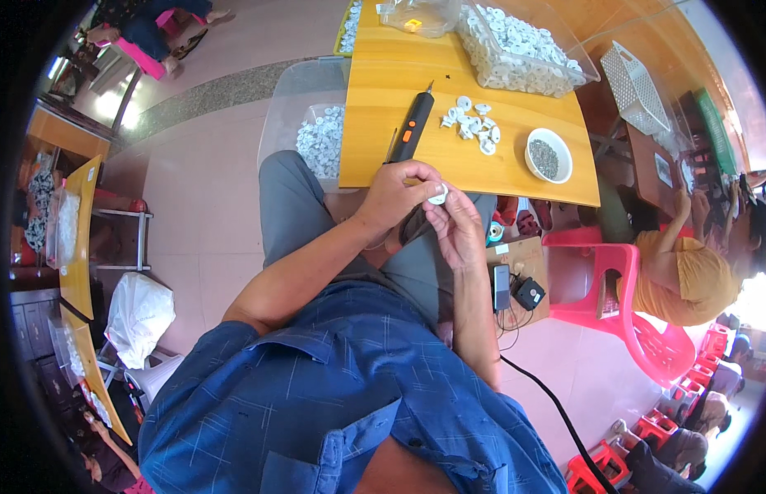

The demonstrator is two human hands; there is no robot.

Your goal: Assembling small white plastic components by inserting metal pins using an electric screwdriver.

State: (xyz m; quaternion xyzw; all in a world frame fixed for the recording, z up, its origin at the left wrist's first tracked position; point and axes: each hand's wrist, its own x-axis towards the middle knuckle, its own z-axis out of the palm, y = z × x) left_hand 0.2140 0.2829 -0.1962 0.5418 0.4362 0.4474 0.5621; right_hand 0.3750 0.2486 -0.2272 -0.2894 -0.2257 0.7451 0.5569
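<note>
Between my two hands, just off the table's near edge, is a small round white plastic part [438,195]. The fingers of my left hand [399,191] pinch it from the left, while my right hand [459,226] grips it from the right with thumb and fingers. Beyond my left hand, a black electric screwdriver [413,125] with orange buttons lies on the table, its tip pointing away. Several similar white parts [475,125] are scattered right of it. A white bowl [567,169] of small metal screws [544,156] sits near the right corner.
The wooden table [379,49] carries a clear bin [527,82] heaped with white parts. A clear tub [296,90] with more stands to its left. A pink chair [609,296] is at right, near a seated person [684,280]. A black cable [560,403] runs along the lower right.
</note>
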